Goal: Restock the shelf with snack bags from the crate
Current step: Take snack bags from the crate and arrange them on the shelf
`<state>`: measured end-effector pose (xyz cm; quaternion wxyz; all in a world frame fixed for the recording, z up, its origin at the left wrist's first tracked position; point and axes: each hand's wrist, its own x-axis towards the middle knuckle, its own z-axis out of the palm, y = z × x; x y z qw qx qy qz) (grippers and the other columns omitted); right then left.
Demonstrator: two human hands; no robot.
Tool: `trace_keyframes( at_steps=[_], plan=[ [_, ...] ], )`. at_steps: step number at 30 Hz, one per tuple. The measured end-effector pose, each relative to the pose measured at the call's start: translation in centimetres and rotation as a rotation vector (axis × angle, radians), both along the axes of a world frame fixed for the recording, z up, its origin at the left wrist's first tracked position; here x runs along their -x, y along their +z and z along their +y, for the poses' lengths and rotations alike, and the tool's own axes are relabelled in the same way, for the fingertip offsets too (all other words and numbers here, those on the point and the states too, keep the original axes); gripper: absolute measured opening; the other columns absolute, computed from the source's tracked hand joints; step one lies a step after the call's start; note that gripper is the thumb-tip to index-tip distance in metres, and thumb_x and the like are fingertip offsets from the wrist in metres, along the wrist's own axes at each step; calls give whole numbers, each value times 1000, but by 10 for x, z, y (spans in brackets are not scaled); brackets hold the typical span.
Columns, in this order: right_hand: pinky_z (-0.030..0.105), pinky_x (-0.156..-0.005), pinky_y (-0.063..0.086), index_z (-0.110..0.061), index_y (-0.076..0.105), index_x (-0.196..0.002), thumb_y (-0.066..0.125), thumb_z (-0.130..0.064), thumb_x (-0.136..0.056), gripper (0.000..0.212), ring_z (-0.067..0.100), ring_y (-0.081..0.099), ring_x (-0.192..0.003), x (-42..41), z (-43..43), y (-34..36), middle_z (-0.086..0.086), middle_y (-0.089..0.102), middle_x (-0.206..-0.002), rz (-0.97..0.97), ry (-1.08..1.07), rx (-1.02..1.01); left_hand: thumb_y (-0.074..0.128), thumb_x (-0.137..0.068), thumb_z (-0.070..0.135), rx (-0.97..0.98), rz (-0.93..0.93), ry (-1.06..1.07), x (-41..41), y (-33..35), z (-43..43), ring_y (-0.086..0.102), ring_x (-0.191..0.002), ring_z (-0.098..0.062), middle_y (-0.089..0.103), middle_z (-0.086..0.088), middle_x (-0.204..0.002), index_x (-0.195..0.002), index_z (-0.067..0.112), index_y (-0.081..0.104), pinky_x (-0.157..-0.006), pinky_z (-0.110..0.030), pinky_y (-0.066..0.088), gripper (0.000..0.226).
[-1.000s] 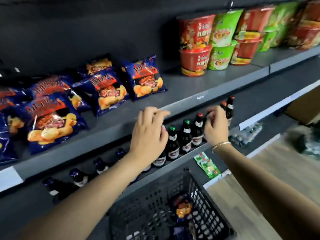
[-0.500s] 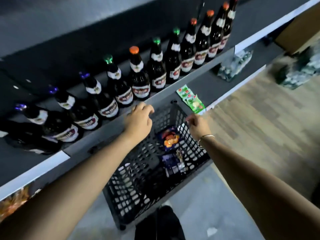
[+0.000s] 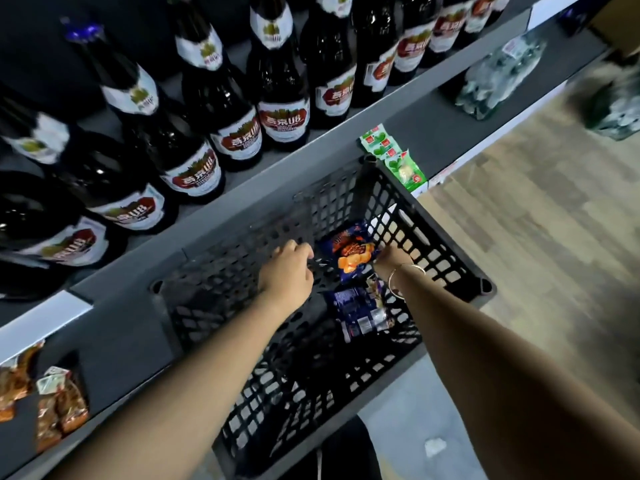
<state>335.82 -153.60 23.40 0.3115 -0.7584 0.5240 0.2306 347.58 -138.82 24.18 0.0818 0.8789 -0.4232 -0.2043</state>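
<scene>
Because the crate [image 3: 446,244] sits below the shelf [image 3: 398,109], both hands reach in: left hand [image 3: 289,270] loosely curled, empty; right hand [image 3: 389,259] at snack bag [image 3: 351,252], grip hidden.

Both bare forearms are stretched forward and downward, converging slightly. The left hand [image 3: 285,268] is seen from the back, knuckles up, with its fingers curled loosely downward; nothing is seen held in it. The right hand [image 3: 391,259] is lowered further, its fingers bent down and largely hidden from view, so its grasp cannot be judged. A thin bangle [image 3: 403,277] is worn on the right wrist.
</scene>
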Motion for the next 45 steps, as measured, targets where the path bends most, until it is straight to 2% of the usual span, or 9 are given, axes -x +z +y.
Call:
trace_keyframes(
  at_steps=[11, 15, 18, 21, 26, 30, 39, 42, 45],
  plan=[
    [30, -98, 41, -2, 43, -133, 44, -20, -96, 41, 32, 45, -127, 20, -2, -111, 18, 46, -138, 187, -205, -151, 53, -90, 7, 8, 735, 641, -6, -131, -47, 57, -110, -32, 59, -16, -120, -119, 4, 53, -94, -34, 45, 30],
    [33, -103, 39, -9, 30, -142, 54, -19, -86, 62, 34, 41, -129, 21, 5, -139, 19, 40, -140, 145, -391, -252, 56, -89, 13, 38, 847, 784, -7, -161, -71, 55, -103, -27, 52, -8, -98, -113, 10, 53, -97, -37, 45, 24],
    [32, -102, 41, -9, 36, -137, 69, -27, -65, 81, 33, 44, -126, 25, 6, -169, 15, 42, -138, 87, -552, -320, 56, -91, 19, 8, 910, 789, 0, -180, -85, 48, -104, -20, 48, -9, -115, -132, 7, 40, -101, -34, 42, 45],
    [33, -105, 41, -12, 36, -135, 79, -25, -66, 82, 31, 45, -125, 29, 7, -174, 13, 44, -135, 144, -516, -229, 59, -90, 30, -3, 919, 811, 5, -200, -95, 48, -120, -26, 43, -12, -138, -140, 10, 29, -105, -38, 40, 62],
    [39, -101, 45, -10, 42, -128, 84, -34, -63, 81, 32, 48, -123, 31, 2, -181, 14, 47, -132, 188, -451, -206, 69, -79, 45, 32, 973, 954, 13, -222, -105, 53, -113, -27, 43, -11, -139, -138, 9, 29, -96, -35, 48, 79],
    [39, -100, 47, -11, 40, -130, 86, -35, -59, 87, 30, 47, -122, 30, -3, -183, 12, 46, -131, 203, -417, -168, 76, -69, 50, 41, 1108, 995, 20, -230, -111, 43, -129, -26, 35, -7, -148, -143, 10, 26, -83, -27, 41, 97],
    [32, -98, 44, -3, 39, -133, 82, -31, -67, 84, 26, 50, -124, 31, -13, -167, 11, 52, -133, 196, -370, -304, 80, -71, 24, 152, 1105, 1081, 22, -211, -106, 51, -99, -19, 50, -1, -110, -118, 8, 46, -83, -33, 48, 60],
    [34, -99, 44, -3, 31, -137, 84, -28, -65, 92, 28, 48, -125, 27, -9, -152, 13, 50, -135, 194, -359, -295, 76, -77, 17, 170, 1110, 1062, 22, -184, -97, 52, -96, -19, 52, -7, -105, -102, 15, 47, -82, -35, 49, 38],
    [31, -100, 42, -8, 35, -136, 83, -30, -66, 88, 26, 49, -125, 27, -6, -132, 11, 52, -133, 174, -286, -273, 70, -82, 10, 213, 1191, 1052, 19, -151, -83, 52, -99, -18, 53, -5, -108, -107, 16, 46, -87, -34, 45, 35]
  ],
)
